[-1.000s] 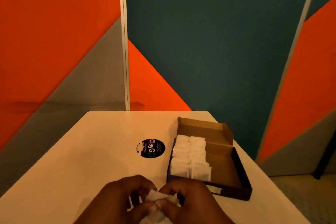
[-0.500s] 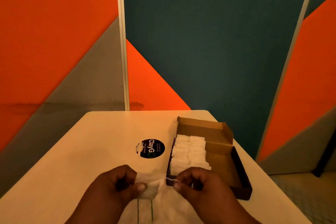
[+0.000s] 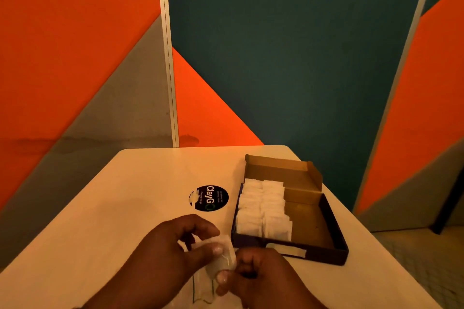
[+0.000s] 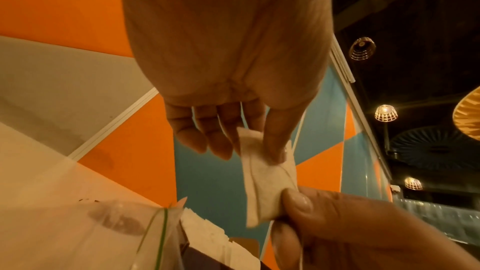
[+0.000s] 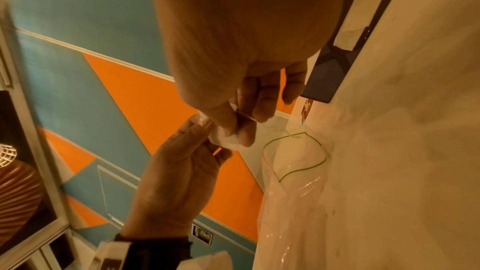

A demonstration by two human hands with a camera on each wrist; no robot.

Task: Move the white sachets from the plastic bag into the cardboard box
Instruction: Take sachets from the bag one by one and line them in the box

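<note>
Above the table (image 3: 100, 221), one sachet (image 3: 223, 257) pinched between both hands' fingers (image 3: 213, 248).

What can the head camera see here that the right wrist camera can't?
Only the head view shows the rows of white sachets standing in the cardboard box.

Only the right wrist view shows the plastic bag's open mouth.

Both show the left hand and right hand pinching one sachet above the table.

the sachet (image 3: 224, 256), earlier stretched level between the two hands, has been turned on end; the left hand (image 3: 173, 253) has been shifted rightward and the right hand (image 3: 261, 278) drawn back beneath it.
</note>
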